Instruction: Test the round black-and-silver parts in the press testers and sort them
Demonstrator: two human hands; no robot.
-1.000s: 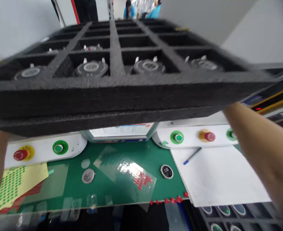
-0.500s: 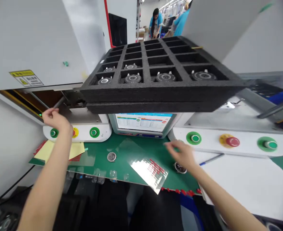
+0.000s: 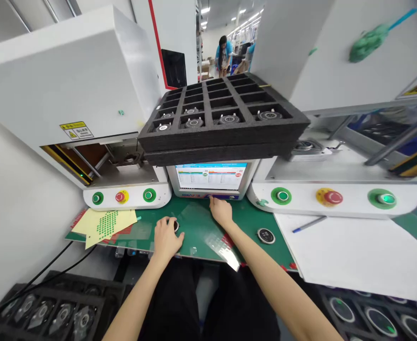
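Observation:
My left hand (image 3: 166,237) lies on the green mat (image 3: 251,222), its fingers over a small round part (image 3: 175,225) that is mostly hidden. My right hand (image 3: 221,211) rests fingers-down on the mat by the lower edge of the screen (image 3: 211,176) and on a clear sticker sheet (image 3: 219,240). Neither hand lifts anything. A second round black part (image 3: 265,235) lies on the mat to the right of my right hand. A black foam tray (image 3: 222,129) with round parts in its front cells sits on top of the screen unit.
White machines with green and red buttons (image 3: 122,196) stand left and right. A yellow sticker sheet (image 3: 105,222) lies at the left, white paper with a blue pen (image 3: 309,223) at the right. Foam trays of parts (image 3: 52,312) sit low at both sides. People work far behind.
The foam tray I held up at both ends now rests on the screen unit. Both hands let go and came down onto the green mat; the left moved from the machine's buttons to the round part.

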